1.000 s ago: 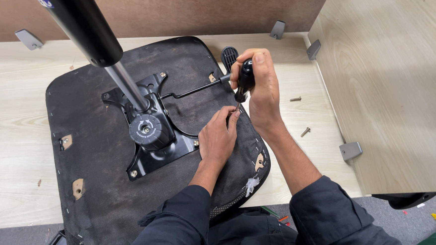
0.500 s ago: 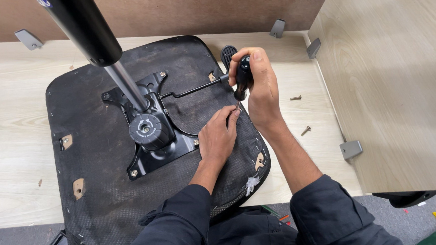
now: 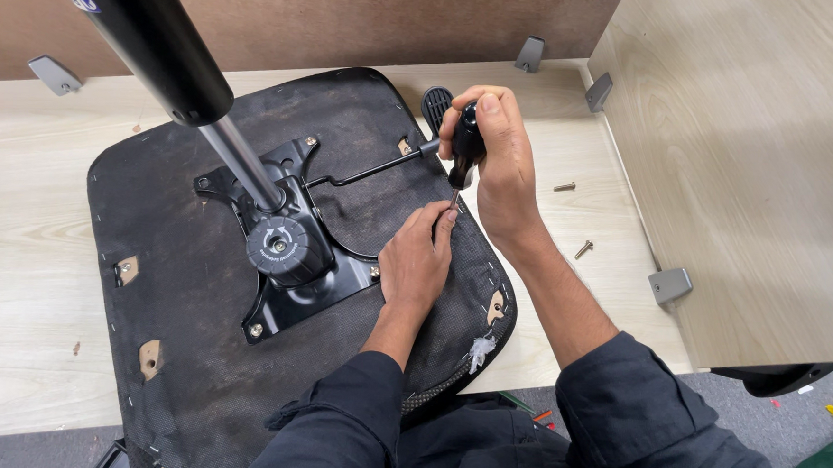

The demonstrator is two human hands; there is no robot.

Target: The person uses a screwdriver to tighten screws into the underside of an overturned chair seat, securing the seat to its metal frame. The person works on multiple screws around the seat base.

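Barely anything has shifted since a moment ago: the screwdriver [image 3: 466,149] stays upright near the right edge of the upturned chair seat [image 3: 173,345], its tip down by the fabric. Right hand [image 3: 498,162] is wrapped tight around the black handle; left hand [image 3: 417,258] pinches at the tip, possibly steadying a screw, though that spot is too small to tell. Just left sits the black metal mechanism plate [image 3: 287,256] with its gas cylinder [image 3: 151,40]. Two loose screws [image 3: 565,187] lie on the pale wooden table [image 3: 17,242].

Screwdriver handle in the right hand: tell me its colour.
Black, seen in the head view: the screwdriver handle is gripped by the right hand.
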